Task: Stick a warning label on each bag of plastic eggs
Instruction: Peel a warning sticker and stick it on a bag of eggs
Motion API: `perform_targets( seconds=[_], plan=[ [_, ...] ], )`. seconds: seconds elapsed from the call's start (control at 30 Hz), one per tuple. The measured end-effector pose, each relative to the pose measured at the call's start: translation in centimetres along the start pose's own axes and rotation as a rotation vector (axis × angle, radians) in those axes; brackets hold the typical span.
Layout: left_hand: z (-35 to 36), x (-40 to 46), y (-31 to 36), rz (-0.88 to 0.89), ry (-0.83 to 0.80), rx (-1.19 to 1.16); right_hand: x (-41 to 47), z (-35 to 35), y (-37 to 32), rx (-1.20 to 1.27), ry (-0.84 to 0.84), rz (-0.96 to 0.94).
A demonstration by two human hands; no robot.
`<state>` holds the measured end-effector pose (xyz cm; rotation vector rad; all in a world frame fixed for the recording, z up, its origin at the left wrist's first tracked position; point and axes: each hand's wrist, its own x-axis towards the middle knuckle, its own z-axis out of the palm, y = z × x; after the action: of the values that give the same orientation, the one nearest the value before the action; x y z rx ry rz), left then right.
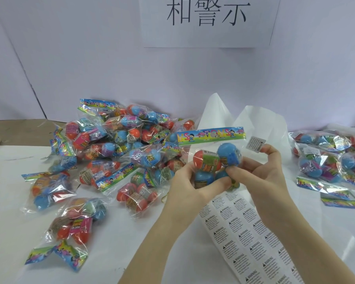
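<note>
Both hands hold one clear bag of plastic eggs up above the table, its colourful header card on top. My left hand grips the bag's lower left from below. My right hand grips its right side with the thumb pressed on the eggs. A small white warning label sticks to a raised fingertip of that hand, just right of the bag. A sheet of warning labels lies on the table under my forearms.
A big pile of egg bags covers the table's left and middle. A smaller group of bags lies at the right. Crumpled white paper stands behind the held bag. A paper sign hangs on the back wall.
</note>
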<state>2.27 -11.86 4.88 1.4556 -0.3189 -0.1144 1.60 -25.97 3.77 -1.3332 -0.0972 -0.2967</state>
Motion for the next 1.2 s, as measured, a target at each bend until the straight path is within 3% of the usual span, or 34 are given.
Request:
perform_targets(
  seconds=[0.43, 0.73, 0.9, 1.2],
  plan=[
    [-0.3, 0.2, 0.2, -0.087, -0.026, -0.155, -0.3, 0.6, -0.6, 0.032, 0.033, -0.070],
    [-1.0, 0.9, -0.5, -0.153, 0.129, -0.181, -0.4, 0.7, -0.6, -0.113, 0.149, -0.289],
    [-0.9, 1.1, -0.8, -0.177, 0.165, -0.240, -0.1, 0.1, -0.3, -0.075, 0.139, -0.254],
    [-1.3, 1.3, -0.8, -0.232, 0.082, -0.300, 0.0, -0.1, -0.6, -0.060, 0.106, -0.204]
  ],
)
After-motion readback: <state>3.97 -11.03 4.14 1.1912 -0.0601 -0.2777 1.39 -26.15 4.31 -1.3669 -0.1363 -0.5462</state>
